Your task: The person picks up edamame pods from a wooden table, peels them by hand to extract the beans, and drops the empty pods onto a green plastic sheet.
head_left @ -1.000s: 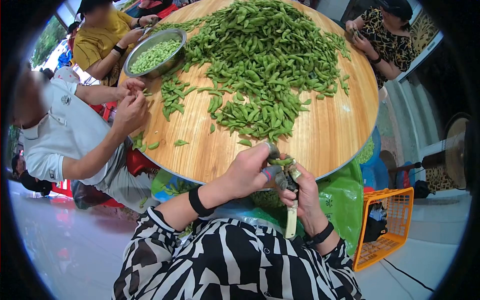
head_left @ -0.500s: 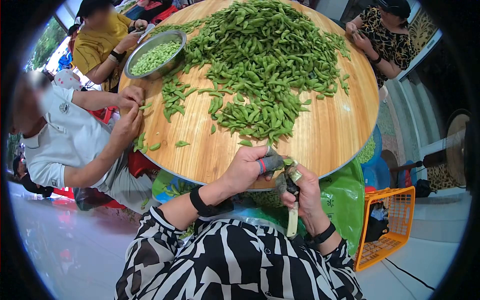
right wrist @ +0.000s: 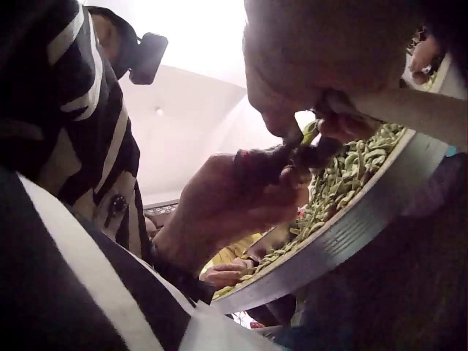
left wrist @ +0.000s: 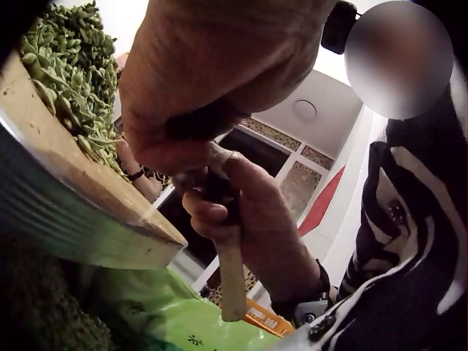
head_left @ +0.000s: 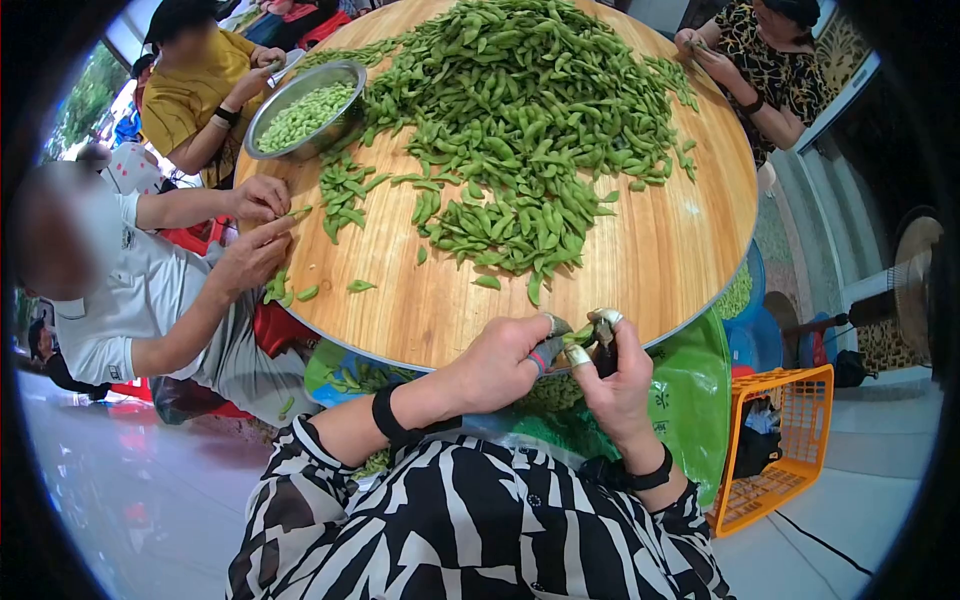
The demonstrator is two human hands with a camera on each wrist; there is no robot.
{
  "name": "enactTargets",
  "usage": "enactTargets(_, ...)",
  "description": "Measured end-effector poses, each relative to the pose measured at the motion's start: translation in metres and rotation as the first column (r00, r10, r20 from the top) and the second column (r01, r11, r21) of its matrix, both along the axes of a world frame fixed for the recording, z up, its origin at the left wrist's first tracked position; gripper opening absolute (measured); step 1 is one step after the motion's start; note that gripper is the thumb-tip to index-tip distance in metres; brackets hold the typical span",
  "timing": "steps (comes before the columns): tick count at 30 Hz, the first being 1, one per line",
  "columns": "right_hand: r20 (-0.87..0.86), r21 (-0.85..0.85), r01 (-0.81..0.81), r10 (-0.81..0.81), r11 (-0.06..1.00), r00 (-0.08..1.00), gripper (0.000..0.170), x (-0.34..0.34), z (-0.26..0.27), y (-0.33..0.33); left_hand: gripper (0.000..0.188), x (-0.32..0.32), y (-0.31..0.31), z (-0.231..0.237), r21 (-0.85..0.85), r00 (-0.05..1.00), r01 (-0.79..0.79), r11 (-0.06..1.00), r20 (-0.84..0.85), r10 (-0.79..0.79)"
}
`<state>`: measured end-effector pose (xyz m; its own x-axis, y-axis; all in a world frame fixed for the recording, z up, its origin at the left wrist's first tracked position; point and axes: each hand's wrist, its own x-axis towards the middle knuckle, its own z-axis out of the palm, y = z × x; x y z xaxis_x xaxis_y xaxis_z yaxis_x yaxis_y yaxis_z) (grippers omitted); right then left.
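Note:
Just past the near edge of the round wooden table (head_left: 420,320), my left hand (head_left: 495,365) pinches a green pod (head_left: 577,338) between thumb and fingers; grey covers wrap its fingertips. Touching the same pod from the other side, my right hand (head_left: 618,385) has pale wraps on its thumb and finger. A pale-handled tool (left wrist: 232,281) is gripped in the right hand, its handle pointing down in the left wrist view; its upper end is hidden by fingers. The right wrist view shows the pod (right wrist: 308,133) between both hands. A large pile of pods (head_left: 530,130) covers the table's middle.
A metal bowl of shelled beans (head_left: 305,115) stands at the table's left. People sit at the left and far right. An orange crate (head_left: 775,450) and blue tubs (head_left: 755,345) are on the right, a green bag (head_left: 690,400) below the table edge.
The right hand has turned, so the tool's pale handle no longer shows in the head view. A different-looking green pod shows between the hands, and another pod now lies below the pile.

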<state>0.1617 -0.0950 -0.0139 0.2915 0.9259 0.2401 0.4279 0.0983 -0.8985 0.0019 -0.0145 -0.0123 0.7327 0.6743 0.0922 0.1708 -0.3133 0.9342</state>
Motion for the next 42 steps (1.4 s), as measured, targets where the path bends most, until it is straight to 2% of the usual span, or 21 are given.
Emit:
enactTargets(4, 0.209, 0.068, -0.044, 0.028, 0.997, 0.977, 0.035, 0.002, 0.002, 0.001, 0.016, -0.001, -0.005, 0.006, 0.152, 0.998, 0.005, 0.988, -0.066, 0.005)
enactTargets(8, 0.204, 0.022, -0.118, 0.111, 0.993, 0.973, 0.029, 0.003, 0.005, 0.0, 0.009, -0.003, -0.008, 0.007, 0.152, 0.995, 0.029, 0.988, -0.099, -0.014)
enactTargets(11, 0.225, 0.035, -0.122, 0.111, 0.992, 0.968, 0.024, 0.003, -0.005, -0.002, 0.006, -0.005, -0.012, 0.01, 0.094, 0.991, 0.024, 0.995, -0.133, -0.011)
enactTargets(13, 0.144, 0.059, -0.077, 0.068, 0.995, 0.987, 0.02, 0.003, -0.011, -0.003, 0.006, -0.005, -0.015, 0.01, -0.011, 0.995, 0.04, 0.999, -0.091, -0.041)
enactTargets(14, 0.144, 0.058, -0.081, 0.072, 0.995, 0.987, 0.02, 0.004, -0.01, -0.004, 0.006, -0.006, -0.016, 0.009, -0.011, 0.995, 0.036, 0.999, -0.092, -0.037)
enactTargets(16, 0.086, -0.007, -0.128, 0.128, 0.992, 0.988, 0.018, 0.007, -0.006, -0.005, 0.009, -0.008, -0.017, 0.008, -0.192, 0.995, 0.032, 0.981, -0.092, -0.05)
enactTargets(20, 0.196, 0.067, -0.171, 0.155, 0.983, 0.968, 0.018, 0.004, -0.003, -0.009, 0.012, -0.004, -0.022, 0.002, -0.173, 0.994, -0.001, 0.985, -0.112, -0.019)
enactTargets(22, 0.304, 0.18, -0.185, 0.124, 0.966, 0.945, 0.022, 0.001, 0.002, -0.01, 0.014, -0.001, -0.026, 0.001, -0.024, 0.995, -0.045, 0.999, -0.093, 0.042)
enactTargets(24, 0.343, 0.197, -0.215, 0.138, 0.957, 0.929, 0.025, 0.0, 0.0, -0.014, 0.015, 0.001, -0.031, -0.006, -0.036, 0.994, -0.066, 0.997, -0.091, 0.063)
enactTargets(26, 0.409, 0.181, -0.244, 0.152, 0.953, 0.9, 0.027, 0.0, 0.002, -0.019, 0.016, 0.002, -0.032, -0.016, -0.047, 0.993, -0.088, 0.995, -0.088, 0.084)
enactTargets(29, 0.389, 0.142, -0.216, 0.146, 0.966, 0.91, 0.026, 0.005, 0.003, -0.022, 0.019, 0.001, -0.032, -0.02, -0.029, 0.998, 0.002, 1.0, -0.067, -0.004)
enactTargets(31, 0.359, 0.039, -0.174, 0.149, 0.984, 0.921, 0.023, 0.016, 0.003, -0.026, 0.022, -0.003, -0.031, -0.009, -0.115, 0.981, 0.162, 0.98, -0.089, -0.172)
enactTargets(34, 0.384, 0.013, -0.202, 0.182, 0.979, 0.905, 0.022, 0.017, 0.004, -0.03, 0.023, -0.007, -0.035, 0.005, -0.172, 0.97, 0.184, 0.968, -0.129, -0.207)
enactTargets(36, 0.376, 0.016, -0.212, 0.191, 0.977, 0.907, 0.022, 0.014, 0.004, -0.029, 0.022, -0.009, -0.035, -0.003, -0.151, 0.974, 0.178, 0.972, -0.116, -0.196)
enactTargets(38, 0.378, -0.002, -0.243, 0.226, 0.97, 0.898, 0.025, 0.012, -0.001, -0.029, 0.02, -0.01, -0.036, -0.004, -0.127, 0.988, 0.095, 0.987, -0.112, -0.11)
enactTargets(42, 0.396, -0.005, -0.283, 0.262, 0.959, 0.88, 0.027, 0.008, 0.0, -0.026, 0.019, -0.018, -0.029, 0.0, -0.068, 0.981, 0.122, 0.99, -0.146, -0.131)
